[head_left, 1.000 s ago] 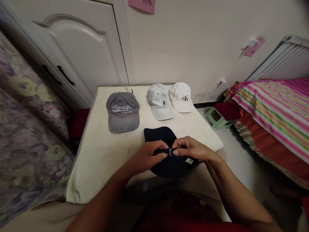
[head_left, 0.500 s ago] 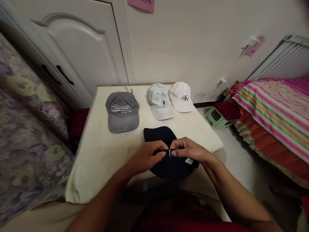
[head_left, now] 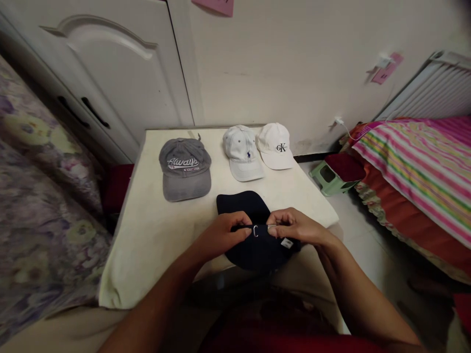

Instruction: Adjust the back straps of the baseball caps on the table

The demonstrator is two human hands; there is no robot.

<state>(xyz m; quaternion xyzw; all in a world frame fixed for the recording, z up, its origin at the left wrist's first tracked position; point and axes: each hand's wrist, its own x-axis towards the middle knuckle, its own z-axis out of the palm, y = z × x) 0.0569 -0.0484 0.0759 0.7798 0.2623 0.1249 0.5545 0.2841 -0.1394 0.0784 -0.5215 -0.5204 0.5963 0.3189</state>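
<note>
Dark navy fabric cap [head_left: 246, 252]: pinched narrowly by left hand [head_left: 224, 233], right hand [head_left: 300, 229]
Silver metal buckle [head_left: 254, 231]: best held flat, band untwisted

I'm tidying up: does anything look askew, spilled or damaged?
No spill shows. Small flaws: the wall has a dull smudge low down, just right of the white cap, plus a faint scuff higher up, and the cream cloth is creased at its near left corner.
</note>
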